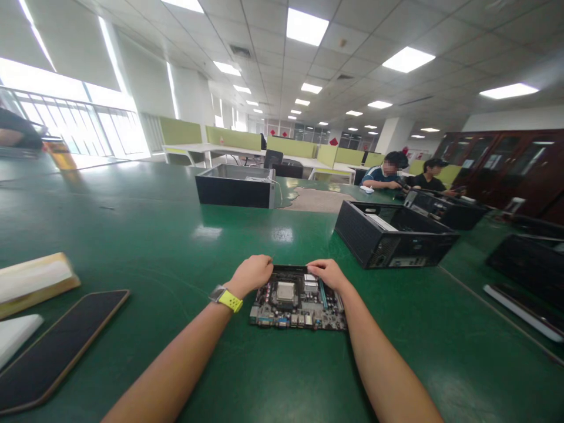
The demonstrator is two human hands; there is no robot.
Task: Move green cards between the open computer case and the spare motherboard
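Note:
A computer motherboard lies flat on the green table straight ahead of me. My left hand, with a yellow watch on its wrist, curls over the board's far left corner. My right hand curls over its far right corner. Both hands have their fingers closed on the board's far edge. The fingertips are hidden behind the hands.
An open black computer case stands to the right, and another case sits farther back. More cases lie at the far right, where two people sit. A dark flat panel and pale foam pieces lie at my left.

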